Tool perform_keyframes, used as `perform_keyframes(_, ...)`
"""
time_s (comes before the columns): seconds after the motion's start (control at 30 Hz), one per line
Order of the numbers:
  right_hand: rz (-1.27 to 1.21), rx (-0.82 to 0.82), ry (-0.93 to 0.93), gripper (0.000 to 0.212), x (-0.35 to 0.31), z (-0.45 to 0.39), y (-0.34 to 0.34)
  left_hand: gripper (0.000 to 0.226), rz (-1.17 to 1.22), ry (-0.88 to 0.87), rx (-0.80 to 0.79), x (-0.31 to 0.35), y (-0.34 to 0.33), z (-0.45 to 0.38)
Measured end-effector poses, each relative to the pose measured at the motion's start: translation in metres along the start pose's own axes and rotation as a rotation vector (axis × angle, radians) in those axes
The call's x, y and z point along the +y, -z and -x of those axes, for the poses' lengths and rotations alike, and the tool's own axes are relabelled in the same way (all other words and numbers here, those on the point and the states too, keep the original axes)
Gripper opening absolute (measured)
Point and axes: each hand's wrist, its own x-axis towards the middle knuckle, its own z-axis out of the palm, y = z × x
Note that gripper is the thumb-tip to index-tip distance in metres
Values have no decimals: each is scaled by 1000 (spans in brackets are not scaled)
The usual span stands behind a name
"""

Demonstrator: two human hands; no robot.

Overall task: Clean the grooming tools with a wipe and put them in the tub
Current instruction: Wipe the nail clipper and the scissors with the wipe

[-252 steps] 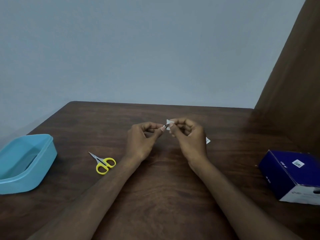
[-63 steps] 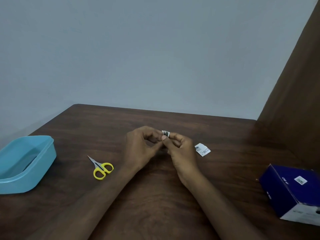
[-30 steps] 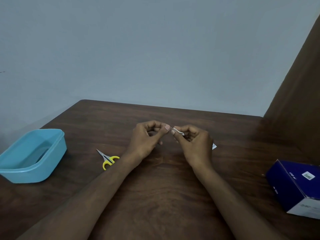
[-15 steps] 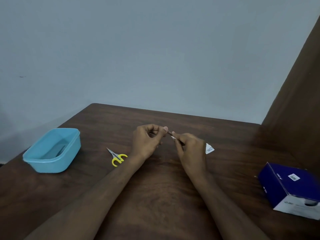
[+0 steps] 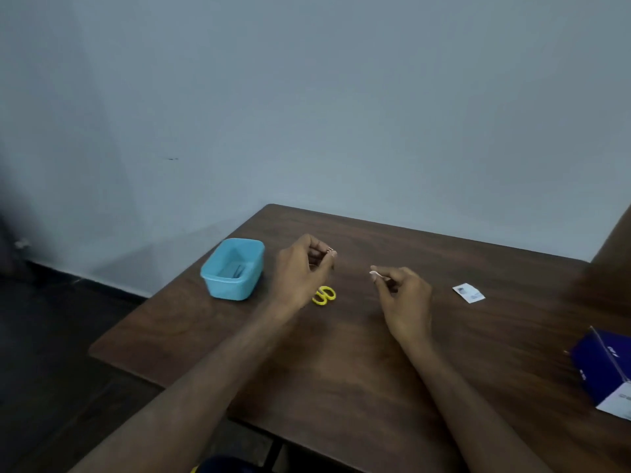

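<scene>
My left hand (image 5: 302, 268) pinches a small metal tool, too tiny to name, just beside the blue tub (image 5: 235, 268); my right hand (image 5: 403, 295) pinches the wipe (image 5: 375, 274). I judge dropping it in comes next. Scissors (image 5: 324, 295) wait below my left hand. The tub sits near the bench (image 5: 341, 353) edge.

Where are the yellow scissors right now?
The scissors lie on the table, mostly hidden below the left hand, right of the blue tub.
</scene>
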Motion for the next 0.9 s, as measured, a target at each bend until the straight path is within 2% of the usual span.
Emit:
perform_keyframes(0.17,-144,-74,-27,6,-67,29,-54,12,-109,64,81,-15,81,-14)
perform_keyframes(0.37,-95,-141,87,13,-108,47,-105,12,-191,195,110,-41,144,-29)
perform_keyframes(0.5,-11,-121,189,19,-98,49,-110,12,-315,261,8,-62,152,-41)
perform_keyframes(0.63,-8,-102,170,20,-93,48,-109,9,-451,287,-125,-69,138,-56)
perform_keyframes(0.9,-91,-63,89,17,-91,48,-106,36,-877,231,-359,-63,110,-69)
